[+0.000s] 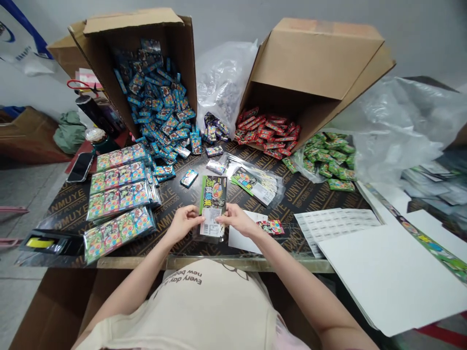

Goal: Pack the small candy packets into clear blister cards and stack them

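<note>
My left hand and my right hand both pinch the lower end of a clear packaging bag with a green printed card, held flat just above the table near its front edge. Fingers of both hands are closed on the bag's edges. A small red packet lies on a white sheet just right of my right hand. Filled bags with rows of packets are stacked to the left of my left hand.
A tipped cardboard box spills blue packets; another box spills red packets. Green packets lie in plastic at right. Empty printed bags, a label sheet, white card, a phone.
</note>
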